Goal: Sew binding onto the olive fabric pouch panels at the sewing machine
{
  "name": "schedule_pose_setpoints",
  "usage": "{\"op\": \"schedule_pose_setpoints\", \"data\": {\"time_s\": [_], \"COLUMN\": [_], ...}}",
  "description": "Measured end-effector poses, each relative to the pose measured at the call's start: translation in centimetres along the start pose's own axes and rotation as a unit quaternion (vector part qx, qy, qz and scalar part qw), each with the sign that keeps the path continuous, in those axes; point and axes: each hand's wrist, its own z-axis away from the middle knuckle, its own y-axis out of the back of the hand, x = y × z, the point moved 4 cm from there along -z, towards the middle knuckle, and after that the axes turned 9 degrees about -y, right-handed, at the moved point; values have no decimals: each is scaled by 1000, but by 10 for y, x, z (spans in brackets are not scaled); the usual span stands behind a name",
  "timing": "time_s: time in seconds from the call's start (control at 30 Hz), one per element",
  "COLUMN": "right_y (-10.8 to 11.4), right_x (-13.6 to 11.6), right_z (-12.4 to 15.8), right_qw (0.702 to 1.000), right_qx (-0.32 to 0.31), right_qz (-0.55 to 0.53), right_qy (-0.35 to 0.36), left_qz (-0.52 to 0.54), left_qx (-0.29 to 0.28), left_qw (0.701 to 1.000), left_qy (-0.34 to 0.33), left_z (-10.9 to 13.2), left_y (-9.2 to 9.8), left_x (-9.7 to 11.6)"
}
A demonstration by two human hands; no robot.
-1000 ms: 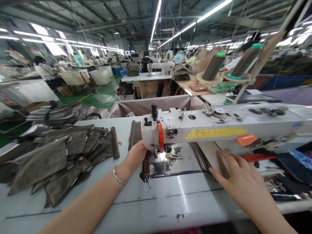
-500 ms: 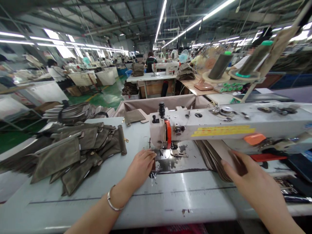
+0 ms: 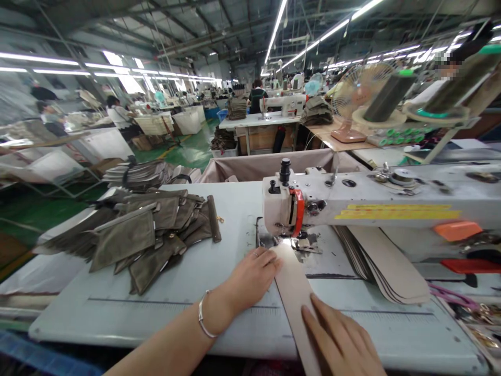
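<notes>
A long beige strip [image 3: 291, 292] lies flat, its far end under the presser foot area of the white sewing machine [image 3: 376, 203]. My left hand [image 3: 252, 277] is closed at the strip's left edge, close to the needle, with a bangle on the wrist. Further back along the strip, my right hand [image 3: 340, 334] grips its right side, two fingers lying along the top; the thumb is hidden. Under the machine arm rests a fanned stack of similar beige strips [image 3: 395, 261], rounded at the near end.
Olive-brown fabric pieces [image 3: 125, 230] pile up on the left of the table [image 3: 188, 324]. A rolled piece [image 3: 214, 219] with a brass-coloured clip lies beside them. Behind the table is a cloth-lined bin [image 3: 250, 166]. Thread cones [image 3: 391, 96] and a fan [image 3: 358, 94] stand at right.
My right hand has left the stack and come left to the beige strip, which now reaches the needle. My left hand now grips its edge. The folded piece behind the machine head is gone from view.
</notes>
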Motion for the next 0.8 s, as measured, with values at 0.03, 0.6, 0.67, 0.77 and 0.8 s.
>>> {"op": "schedule_pose_setpoints", "data": {"time_s": [0.03,0.6,0.67,0.77,0.8], "right_y": [-2,2,-2,-13,-17], "right_x": [-7,-9,-8,-5,-4], "right_z": [-5,-32,-32,-29,-29], "right_qw": [998,993,993,995,996], "right_qx": [3,51,42,16,7], "right_qz": [19,-42,-36,-38,-43], "right_qy": [53,95,106,94,84], "left_qz": [-2,12,12,19,26], "left_qx": [0,49,42,28,24], "left_qw": [1000,999,999,999,999], "left_qy": [0,12,8,20,30], "left_z": [0,2,1,1,2], "left_y": [0,7,6,0,-3], "left_x": [-1,-3,-3,-8,-10]}}
